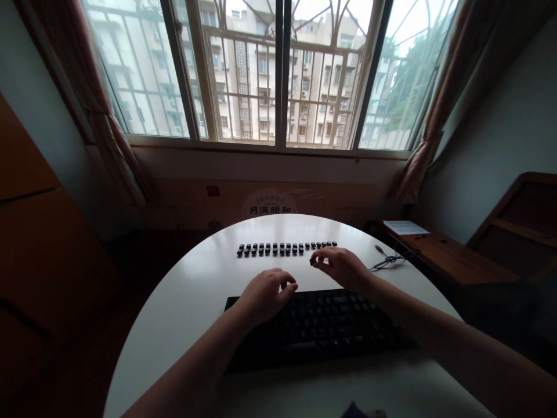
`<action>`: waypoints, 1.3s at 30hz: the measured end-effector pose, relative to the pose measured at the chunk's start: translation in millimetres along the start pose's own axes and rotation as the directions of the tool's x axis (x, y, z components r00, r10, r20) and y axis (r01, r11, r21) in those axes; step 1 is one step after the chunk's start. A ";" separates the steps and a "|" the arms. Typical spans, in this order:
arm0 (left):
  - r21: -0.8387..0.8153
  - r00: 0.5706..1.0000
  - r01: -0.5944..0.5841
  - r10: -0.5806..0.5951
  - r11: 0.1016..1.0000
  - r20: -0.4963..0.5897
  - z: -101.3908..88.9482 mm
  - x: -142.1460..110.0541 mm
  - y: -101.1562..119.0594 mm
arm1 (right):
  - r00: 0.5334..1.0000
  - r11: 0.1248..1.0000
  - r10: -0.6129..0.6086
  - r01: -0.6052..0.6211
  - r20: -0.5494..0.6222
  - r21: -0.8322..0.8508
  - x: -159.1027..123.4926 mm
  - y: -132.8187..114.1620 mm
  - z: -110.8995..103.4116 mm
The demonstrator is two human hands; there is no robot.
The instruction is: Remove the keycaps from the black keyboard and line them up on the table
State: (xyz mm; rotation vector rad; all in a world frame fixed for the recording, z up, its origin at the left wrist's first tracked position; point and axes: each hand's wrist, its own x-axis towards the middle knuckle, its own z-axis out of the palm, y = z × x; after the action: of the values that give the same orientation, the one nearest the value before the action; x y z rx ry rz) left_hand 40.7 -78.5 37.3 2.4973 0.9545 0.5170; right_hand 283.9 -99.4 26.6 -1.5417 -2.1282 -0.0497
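A black keyboard (322, 325) lies on the round white table (195, 302) in front of me. Beyond it, several loose black keycaps (282, 249) stand in a row. My right hand (342, 266) hovers above the keyboard's far edge and pinches a single black keycap (312, 262) between thumb and fingertips. My left hand (265, 293) rests over the keyboard's left end with its fingers curled in; I cannot make out anything in it.
A black cable (389, 259) runs off the table to the right toward a wooden side table (452, 255) holding a white paper (404, 227). A barred window (278, 75) with curtains fills the far wall. Wooden furniture (39, 255) stands at the left.
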 end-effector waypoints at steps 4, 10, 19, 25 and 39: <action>0.109 0.996 -0.011 0.001 0.994 0.089 3.1 0.0 -10.5 | 0.968 0.985 0.148 -0.126 0.202 -0.121 44.2 37.3 10.0; 0.119 0.995 -0.041 0.029 0.992 0.097 5.8 -0.1 -13.5 | 0.932 0.961 0.237 -0.183 0.274 -0.208 73.4 57.1 37.6; 0.117 0.994 -0.038 0.026 0.992 0.103 6.3 0.8 -16.0 | 0.926 0.943 0.284 -0.223 0.250 -0.246 84.0 60.0 48.1; 0.101 0.994 -0.026 0.015 0.995 0.109 2.9 -0.7 -12.0 | 0.936 0.945 0.278 -0.228 0.214 -0.233 81.0 59.8 48.4; 0.114 0.994 -0.043 0.031 0.993 0.102 3.8 -1.6 -13.3 | 0.933 0.933 0.301 -0.245 0.199 -0.262 82.1 52.8 48.4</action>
State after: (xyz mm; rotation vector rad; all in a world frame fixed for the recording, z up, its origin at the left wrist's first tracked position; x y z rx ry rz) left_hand 34.2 -71.5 27.1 2.6221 0.9255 0.3525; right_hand 294.4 6.9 5.1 -2.0664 -2.1193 -0.0201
